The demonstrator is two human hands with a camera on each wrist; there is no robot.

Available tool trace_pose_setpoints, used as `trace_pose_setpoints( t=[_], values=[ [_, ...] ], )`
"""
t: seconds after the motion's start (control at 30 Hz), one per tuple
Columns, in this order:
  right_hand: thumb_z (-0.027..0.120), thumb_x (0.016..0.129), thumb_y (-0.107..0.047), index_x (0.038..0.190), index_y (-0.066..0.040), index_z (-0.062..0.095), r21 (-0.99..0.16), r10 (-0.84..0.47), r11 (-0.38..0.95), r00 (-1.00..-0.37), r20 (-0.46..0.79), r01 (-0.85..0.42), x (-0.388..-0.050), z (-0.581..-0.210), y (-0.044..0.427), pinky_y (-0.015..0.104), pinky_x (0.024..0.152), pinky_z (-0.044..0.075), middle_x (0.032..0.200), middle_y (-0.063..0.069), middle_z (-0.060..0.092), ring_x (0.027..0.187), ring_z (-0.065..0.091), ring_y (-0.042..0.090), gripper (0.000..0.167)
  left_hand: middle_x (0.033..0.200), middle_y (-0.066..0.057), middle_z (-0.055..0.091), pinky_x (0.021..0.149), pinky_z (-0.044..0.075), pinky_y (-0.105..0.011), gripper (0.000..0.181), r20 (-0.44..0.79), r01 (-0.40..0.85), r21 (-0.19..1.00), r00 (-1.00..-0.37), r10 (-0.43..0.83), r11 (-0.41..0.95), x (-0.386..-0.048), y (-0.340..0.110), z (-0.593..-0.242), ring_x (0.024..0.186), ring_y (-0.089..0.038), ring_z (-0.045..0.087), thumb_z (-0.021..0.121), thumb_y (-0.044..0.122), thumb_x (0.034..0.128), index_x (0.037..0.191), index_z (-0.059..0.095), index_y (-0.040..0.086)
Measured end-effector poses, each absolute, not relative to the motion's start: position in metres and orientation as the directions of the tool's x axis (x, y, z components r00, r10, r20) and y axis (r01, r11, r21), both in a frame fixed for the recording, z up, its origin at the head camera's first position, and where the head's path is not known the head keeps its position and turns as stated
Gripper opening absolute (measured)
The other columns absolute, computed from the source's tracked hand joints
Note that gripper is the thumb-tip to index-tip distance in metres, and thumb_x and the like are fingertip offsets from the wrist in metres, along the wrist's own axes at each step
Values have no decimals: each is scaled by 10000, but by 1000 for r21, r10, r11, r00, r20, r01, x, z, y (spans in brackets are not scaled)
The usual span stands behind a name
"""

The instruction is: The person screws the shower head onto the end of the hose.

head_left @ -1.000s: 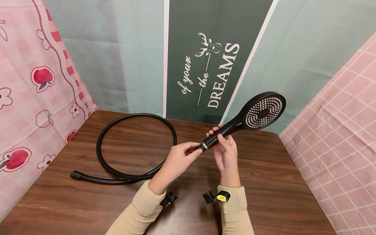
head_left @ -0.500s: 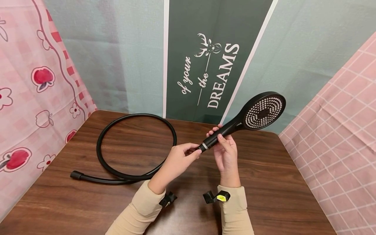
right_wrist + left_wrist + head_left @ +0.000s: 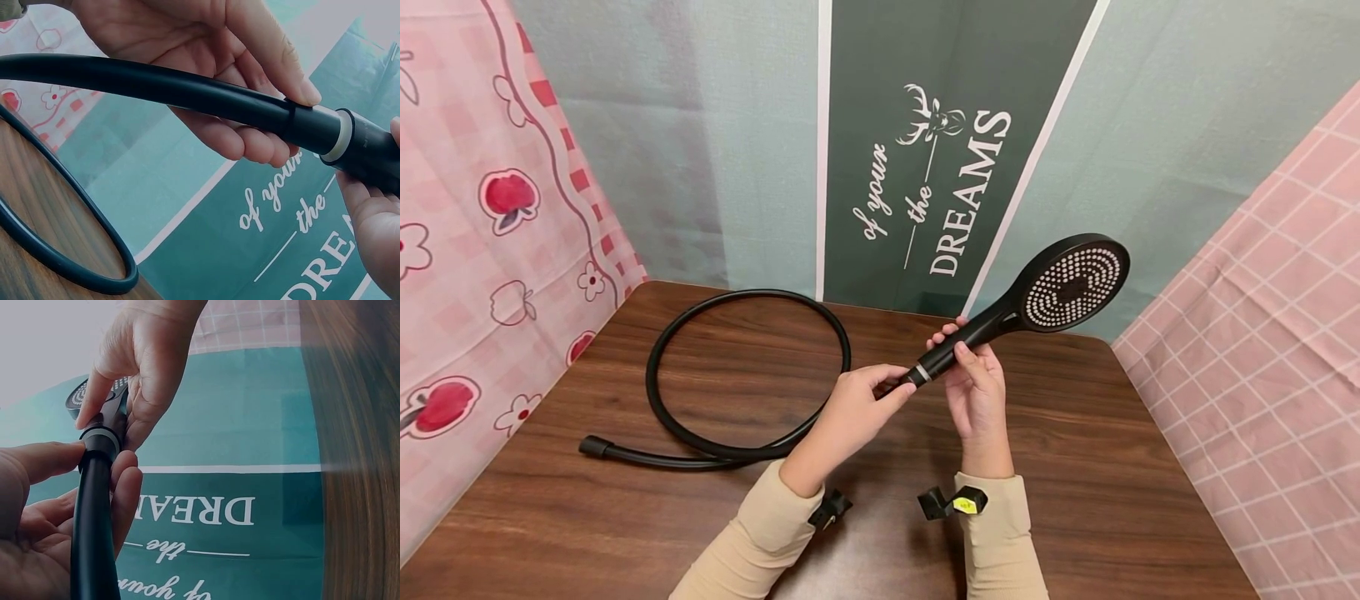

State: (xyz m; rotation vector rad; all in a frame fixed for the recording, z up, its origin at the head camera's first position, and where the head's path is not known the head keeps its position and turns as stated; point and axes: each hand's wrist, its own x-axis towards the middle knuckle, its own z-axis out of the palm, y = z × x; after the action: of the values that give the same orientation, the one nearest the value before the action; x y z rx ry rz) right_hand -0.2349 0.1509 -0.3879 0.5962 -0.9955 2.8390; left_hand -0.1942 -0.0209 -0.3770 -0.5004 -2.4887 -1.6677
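Observation:
A black shower head (image 3: 1075, 287) with pale nozzles is held tilted above the table, its face up and to the right. My right hand (image 3: 979, 387) grips its handle, thumb on top and fingers behind. At the handle's lower end, my left hand (image 3: 861, 408) pinches the connector (image 3: 312, 128) of a black shower hose (image 3: 651, 367) between thumb and fingers. A light ring (image 3: 340, 136) shows between connector and handle in the right wrist view. In the left wrist view the hose (image 3: 94, 531) runs back over the left palm. Its other end (image 3: 595, 447) lies on the table at left.
The hose lies in a large loop on the brown wooden table (image 3: 1075, 500). Behind stands a green cloth (image 3: 760, 167) with white lettering; pink patterned cloths (image 3: 1262, 375) hang at both sides. Small black devices (image 3: 951, 502) are strapped to both wrists.
My left fingers shift slightly around the connector, uncovering a little more of it. The shower head, right hand and hose loop stay in place.

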Motion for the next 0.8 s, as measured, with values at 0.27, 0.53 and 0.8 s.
trace_pose_setpoints(
  t=[0.27,0.53,0.8],
  values=[
    [474,998,67,1239,32,541,-581,-51,-790,-924,379,-195,-235,-387,151,339,963,542,1075,113,687,993,711,205,253,980,-44,743,723,527,-234,231,300,355,856,-933,199,375,-194,-19,-378,817,-111,650,691,192,937,1137,734,86],
    [483,994,68,1260,57,514,-574,-47,-796,-925,378,-194,-235,-387,150,343,967,540,1073,119,681,988,709,211,268,994,-37,740,748,539,-254,229,304,357,856,-933,194,375,-194,-20,-378,857,-127,667,692,210,938,1134,736,100],
    [457,1002,71,1246,53,530,-567,-51,-799,-918,393,-198,-235,-386,151,341,966,540,1077,121,689,997,707,211,255,1001,-81,749,735,549,-266,267,214,267,925,-954,210,271,-196,-22,-378,860,-188,711,665,211,955,1178,714,72]
  ],
)
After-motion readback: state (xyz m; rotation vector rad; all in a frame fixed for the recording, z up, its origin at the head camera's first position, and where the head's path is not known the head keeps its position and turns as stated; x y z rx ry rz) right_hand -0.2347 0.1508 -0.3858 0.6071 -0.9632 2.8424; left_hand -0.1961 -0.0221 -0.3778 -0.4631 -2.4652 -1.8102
